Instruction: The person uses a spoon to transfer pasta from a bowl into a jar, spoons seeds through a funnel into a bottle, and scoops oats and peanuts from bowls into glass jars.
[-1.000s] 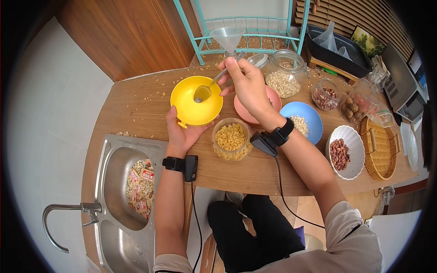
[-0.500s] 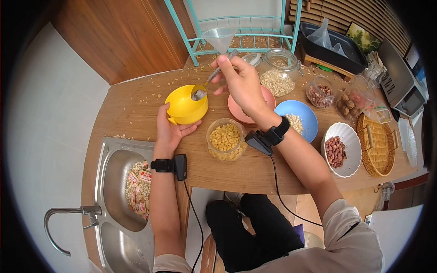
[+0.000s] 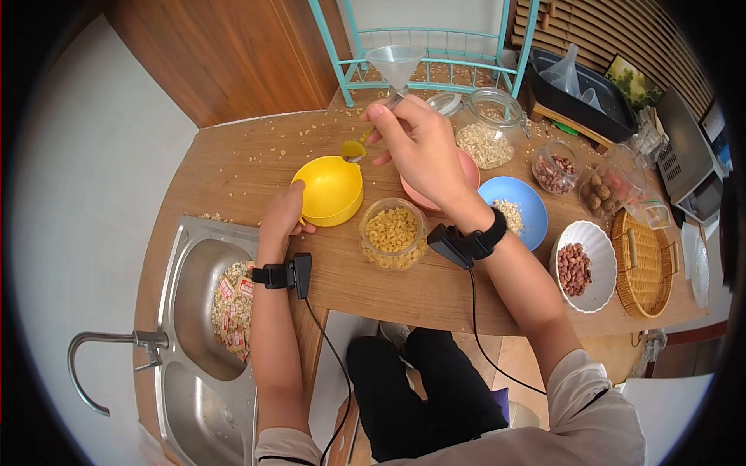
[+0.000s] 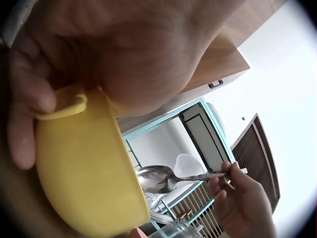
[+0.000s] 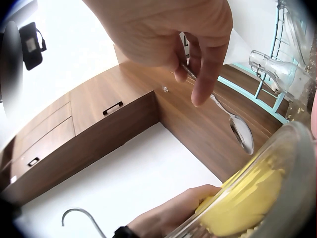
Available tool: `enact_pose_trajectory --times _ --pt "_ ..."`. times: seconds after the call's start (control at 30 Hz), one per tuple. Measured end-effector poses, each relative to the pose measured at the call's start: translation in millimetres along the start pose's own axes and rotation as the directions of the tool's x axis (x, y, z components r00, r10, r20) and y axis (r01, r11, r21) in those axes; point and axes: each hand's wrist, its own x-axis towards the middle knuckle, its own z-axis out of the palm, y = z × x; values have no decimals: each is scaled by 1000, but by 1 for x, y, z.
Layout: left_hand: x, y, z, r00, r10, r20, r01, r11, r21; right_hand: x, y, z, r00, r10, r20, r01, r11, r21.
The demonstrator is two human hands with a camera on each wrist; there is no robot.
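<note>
Two hands reach over a wooden surface (image 3: 342, 291). The left hand (image 3: 281, 210) has its fingers curled on the near left side of a yellow bowl (image 3: 334, 194), grasping it beside the small tab (image 4: 69, 110) at its rim. The bowl lies left of the middle of the surface, its mouth tipped somewhat toward the person; whether its base touches the wood I cannot tell. The right hand (image 3: 423, 144) pinches the handle of a metal spoon (image 3: 354, 151) between thumb and fingers, the scoop end hanging by the bowl's far rim; contact between the two cannot be made out.

Just beside the bowl, to its right, stands a clear tub (image 3: 398, 262) of yellow macaroni. A pink plate (image 3: 469, 168) is partly hidden by the right hand, and next to it sits a blue plate (image 3: 536, 210) with oats. Farther right are a white fluted bowl (image 3: 606, 248) of reddish beans and a wicker basket (image 3: 649, 307). Behind the right hand rise a clear funnel (image 3: 396, 66) and a glass jar (image 3: 489, 124) of oats. Oats and red-marked packets (image 3: 233, 311) lie in the steel sink (image 3: 186, 287) at left
</note>
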Motion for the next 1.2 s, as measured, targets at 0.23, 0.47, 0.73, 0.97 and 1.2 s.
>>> enact_pose_trajectory --times 0.23,0.47,0.73,0.97,1.2 --pt "-13 7 3 896 283 -342 34 725 688 -1 -15 -3 999 -27 17 28 999 -27" --pt "-65 65 16 729 572 -376 -272 747 607 -1 -36 -13 998 -69 -10 68 994 -91" --pt "-127 80 58 707 694 138 -606 494 623 -2 -31 -6 974 -198 -111 188 977 -100" --pt "-116 72 72 751 603 270 -586 420 693 -3 -30 -7 999 -43 -2 43 996 -82" --pt "-123 75 48 854 459 244 -448 410 795 0 -35 -9 994 -58 -90 53 997 -60"
